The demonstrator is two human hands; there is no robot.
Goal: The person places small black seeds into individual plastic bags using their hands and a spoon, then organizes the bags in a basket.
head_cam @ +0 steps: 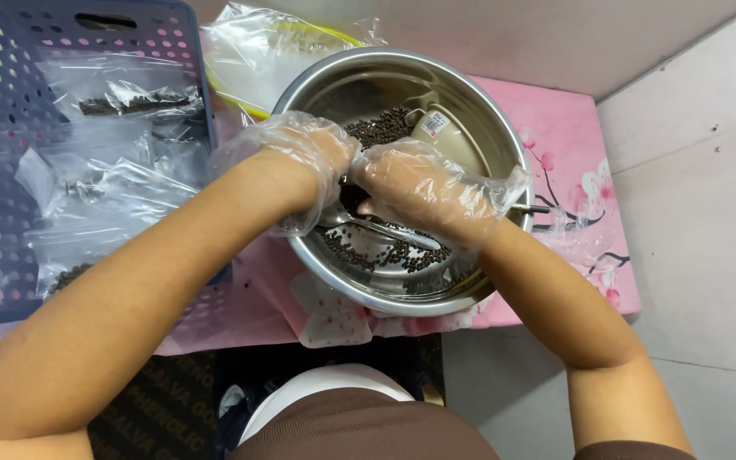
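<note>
while both of our hands meet over the wide round stainless steel bowl (504,128), we work in thin clear plastic gloves, likely to keep the food clean. the left hand (304,162) curls inward at the bowl's near-left rim, its grip closed around something small that the glove and fingers hide, so we cannot tell what it is. the right hand (423,192) bends in from the other side, fingertips touching the left hand's; how tight its grip is we cannot tell either. just beneath the hands a slim metal spoon (398,232) lies on the bowl's bottom among small dark round peppercorn-like seeds (385,128), which spread across the base. a small pale plastic cup (436,128) leans against the far wall of the bowl.

the bowl sits on a table covered by a pink flower-printed cloth (555,119). to the left stands a blue perforated plastic basket (2,170) holding clear plastic bags (121,98) with portions of the same dark seeds, kept within easy reach. more clear empty bags (257,51) lie behind the bowl.
</note>
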